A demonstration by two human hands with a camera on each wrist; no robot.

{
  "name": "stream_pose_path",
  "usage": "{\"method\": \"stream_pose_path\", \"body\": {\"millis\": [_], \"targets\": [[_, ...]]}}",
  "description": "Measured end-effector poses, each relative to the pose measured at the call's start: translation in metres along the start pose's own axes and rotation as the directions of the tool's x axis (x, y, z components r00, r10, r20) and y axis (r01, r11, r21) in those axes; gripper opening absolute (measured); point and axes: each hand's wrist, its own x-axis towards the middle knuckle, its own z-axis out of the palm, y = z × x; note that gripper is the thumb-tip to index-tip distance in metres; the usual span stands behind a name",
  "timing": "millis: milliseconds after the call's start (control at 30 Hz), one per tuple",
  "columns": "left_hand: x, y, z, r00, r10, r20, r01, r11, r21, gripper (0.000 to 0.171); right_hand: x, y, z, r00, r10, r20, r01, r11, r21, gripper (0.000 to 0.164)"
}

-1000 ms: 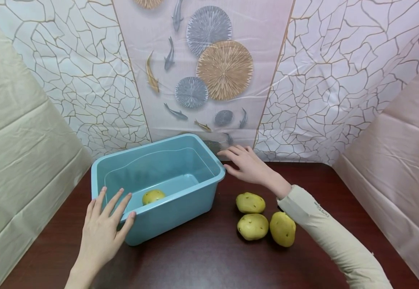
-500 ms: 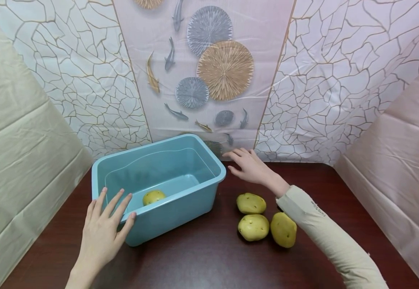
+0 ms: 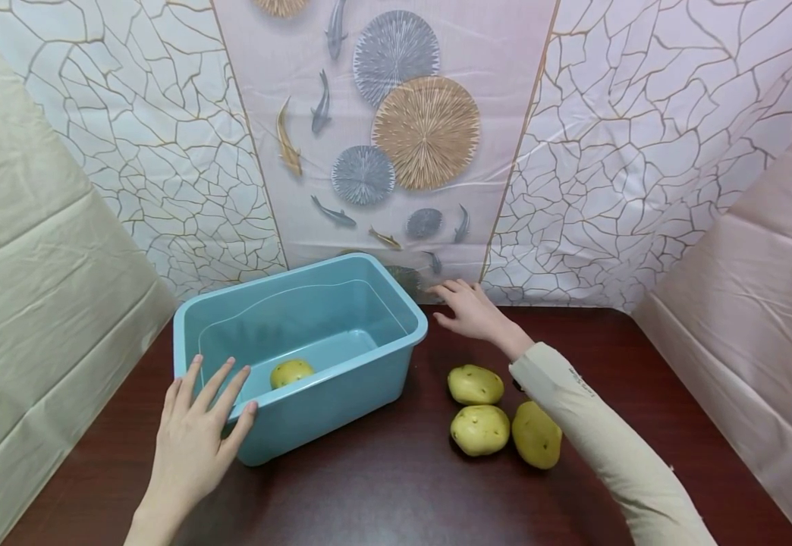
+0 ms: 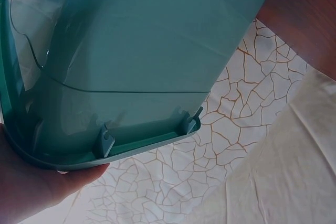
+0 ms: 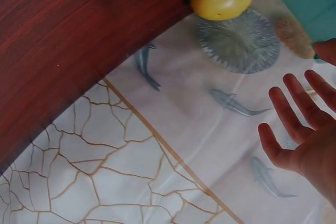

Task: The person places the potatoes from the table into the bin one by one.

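A blue plastic bin [image 3: 328, 394] stands on the table at left, one potato [image 3: 291, 372] lying inside it. My left hand [image 3: 187, 440] rests at the bin's near-left corner, its fingers spread over the rim; in the left wrist view the bin's wall [image 4: 142, 40] fills much of the picture. My right hand [image 3: 467, 309] hovers beyond the bin's right end, holding nothing, with its fingers apart in the right wrist view. Below it on the table lie three potatoes: a back one [image 3: 475, 384], a front one [image 3: 480, 430] and a right one [image 3: 536, 434], partly under the sleeve in view.
The dark red-brown table [image 3: 369, 493] ends at a patterned cloth [image 3: 423, 136] hanging behind the bin. Pale cloth walls close in the left side [image 3: 48, 250] and the right side [image 3: 758, 265].
My right hand has drawn back slightly to the right, away from the bin's rim, and its forearm has swung left. The left hand, bin and potatoes stay in place.
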Motion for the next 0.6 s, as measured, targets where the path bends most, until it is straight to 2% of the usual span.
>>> {"method": "stream_pose_path", "body": {"millis": [267, 600], "targets": [[0.000, -0.001, 0.001, 1.000, -0.006, 0.007, 0.006, 1.000, -0.004, 0.046, 0.012, 0.005, 0.021, 1.000, 0.002, 0.028, 0.000, 0.996, -0.092, 0.042], [-0.001, 0.000, 0.001, 1.000, -0.007, 0.006, 0.007, 1.000, -0.006, 0.045, 0.025, 0.006, 0.034, 0.998, 0.020, 0.060, -0.013, 0.993, -0.117, 0.043]]}}
